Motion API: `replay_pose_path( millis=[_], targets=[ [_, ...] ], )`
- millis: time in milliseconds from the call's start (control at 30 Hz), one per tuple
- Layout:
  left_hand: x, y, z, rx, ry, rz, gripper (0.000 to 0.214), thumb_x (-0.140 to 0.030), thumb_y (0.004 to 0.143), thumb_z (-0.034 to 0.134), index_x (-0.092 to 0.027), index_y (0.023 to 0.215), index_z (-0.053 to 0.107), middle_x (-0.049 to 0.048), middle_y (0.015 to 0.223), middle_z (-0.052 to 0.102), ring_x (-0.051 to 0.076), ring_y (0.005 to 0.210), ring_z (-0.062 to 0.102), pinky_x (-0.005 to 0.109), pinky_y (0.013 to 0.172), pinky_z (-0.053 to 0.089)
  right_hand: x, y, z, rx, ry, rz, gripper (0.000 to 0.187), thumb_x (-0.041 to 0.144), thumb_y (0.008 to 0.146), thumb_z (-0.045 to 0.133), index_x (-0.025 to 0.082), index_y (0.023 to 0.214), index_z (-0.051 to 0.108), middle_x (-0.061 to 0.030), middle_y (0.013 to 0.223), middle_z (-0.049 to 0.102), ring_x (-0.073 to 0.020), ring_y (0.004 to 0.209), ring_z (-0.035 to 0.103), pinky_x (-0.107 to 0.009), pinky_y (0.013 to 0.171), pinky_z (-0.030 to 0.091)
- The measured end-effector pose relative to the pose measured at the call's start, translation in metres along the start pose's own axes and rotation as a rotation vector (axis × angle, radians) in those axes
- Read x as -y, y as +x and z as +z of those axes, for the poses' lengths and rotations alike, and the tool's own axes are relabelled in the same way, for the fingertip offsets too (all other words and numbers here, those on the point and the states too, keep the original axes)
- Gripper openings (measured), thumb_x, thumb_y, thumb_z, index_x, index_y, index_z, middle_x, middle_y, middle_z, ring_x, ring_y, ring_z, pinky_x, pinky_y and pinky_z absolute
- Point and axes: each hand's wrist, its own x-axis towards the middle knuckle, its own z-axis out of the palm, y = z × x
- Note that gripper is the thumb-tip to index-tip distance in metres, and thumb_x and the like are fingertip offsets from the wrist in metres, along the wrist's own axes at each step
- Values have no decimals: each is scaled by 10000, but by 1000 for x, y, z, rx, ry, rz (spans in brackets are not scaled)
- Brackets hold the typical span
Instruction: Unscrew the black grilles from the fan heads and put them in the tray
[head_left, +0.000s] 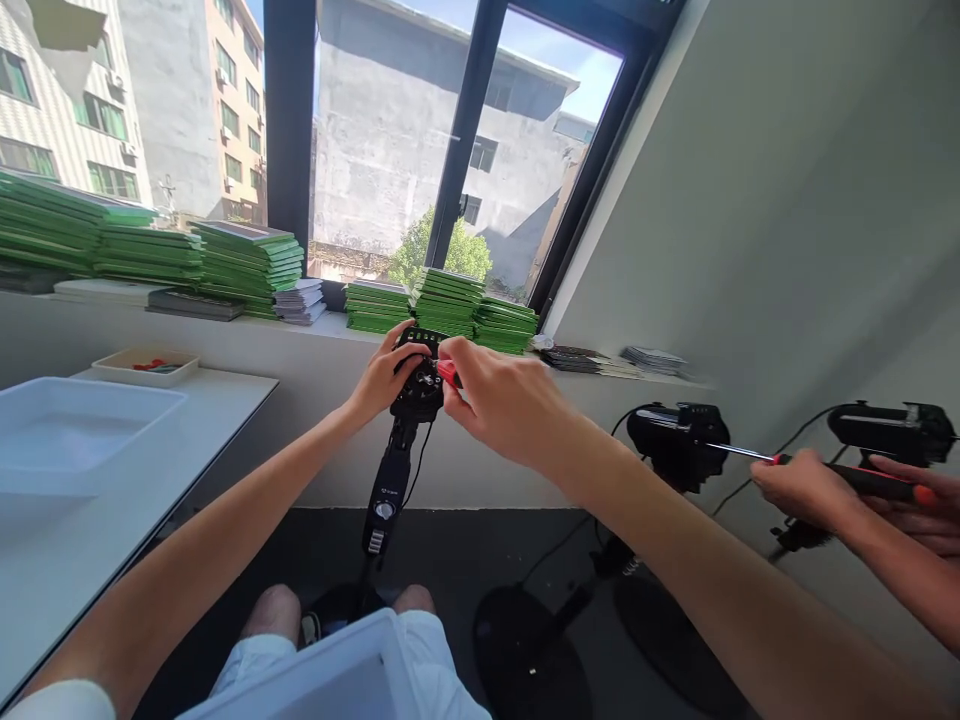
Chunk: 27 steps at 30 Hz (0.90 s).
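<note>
In front of me a black pedestal fan head (415,408), its inner parts exposed, stands on a dark pole (388,475) with a silver dial. My left hand (379,385) grips the left edge of this head, fingers reaching over its face. My right hand (499,400) is closed around a screwdriver with a red handle (448,372). The screwdriver's tip points at the middle of the fan head; fingers and glare hide where exactly it touches. A pale plastic tray (390,640) rests on my lap.
At right, another person's hand (810,490) holds a screwdriver against a second fan head (679,440); a third fan head (892,432) stands beyond. Round bases (525,650) sit on the floor. Left, a white table (225,400) carries a tray (82,400). Green stacks (442,300) line the windowsill.
</note>
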Motion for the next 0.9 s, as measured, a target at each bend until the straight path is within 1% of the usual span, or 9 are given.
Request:
replay_pose_path(
  millis=[67,300,400,467,533,600,733,800,900],
  targets=[
    [0,-1,0,-3,7,-1,262,-300,1042,478,-242,1116,722,100,1578,466,255,1389,546,429,1162,475,-2,-3,0,-40,-55,-14,230,286,1061,376,166,1107,567,-75,918,735,-152,724,630,-261,548,284],
    [-2,-2,0,4,42,28,277,-313,1054,460,-248,1140,715,90,1586,455,246,1436,497,418,1193,445,-3,-1,-7,-14,-256,267,536,577,1057,303,168,981,641,-46,540,604,-163,500,525,-288,528,184],
    [1,-3,1,-6,40,47,290,-343,1061,448,-252,1158,706,99,1577,463,253,1440,492,420,1173,465,-5,3,-8,-6,-156,235,456,512,1055,337,156,1119,615,-76,711,705,-163,558,564,-278,521,208],
    [4,-2,2,-17,39,65,298,-362,1065,439,-255,1153,703,99,1576,463,256,1427,506,419,1149,486,-8,4,-7,18,-30,124,392,411,1037,384,150,1293,526,-88,911,753,-157,635,599,-263,506,237],
    [6,-2,2,-18,42,86,306,-362,1069,428,-255,1150,703,96,1582,455,252,1400,532,405,1131,502,-9,4,-7,48,23,-1,348,323,1031,381,160,1315,497,-85,1014,754,-156,725,634,-255,503,259],
    [8,-1,2,-13,54,95,307,-348,1071,423,-257,1155,704,88,1592,446,252,1389,541,399,1133,502,-9,4,-7,69,-44,-40,302,319,1059,342,174,1231,544,-67,919,749,-158,714,636,-263,509,256],
    [7,2,0,8,93,88,305,-340,1071,423,-268,1148,709,76,1602,434,262,1412,520,423,1167,472,-5,6,-12,90,-260,166,494,525,1074,264,167,1110,602,-47,605,643,-172,518,552,-286,515,223],
    [7,3,-1,15,92,82,307,-347,1072,422,-263,1153,707,87,1601,432,255,1412,521,418,1167,469,-7,8,-14,100,-270,222,533,567,1057,260,160,1109,599,-57,590,634,-182,501,543,-285,516,223],
    [9,5,-1,11,65,70,315,-350,1074,421,-246,1154,707,106,1592,435,248,1416,518,410,1163,471,-12,10,-13,154,-120,147,417,471,1029,361,155,1247,524,-53,685,687,-164,499,532,-264,510,248]
  ],
)
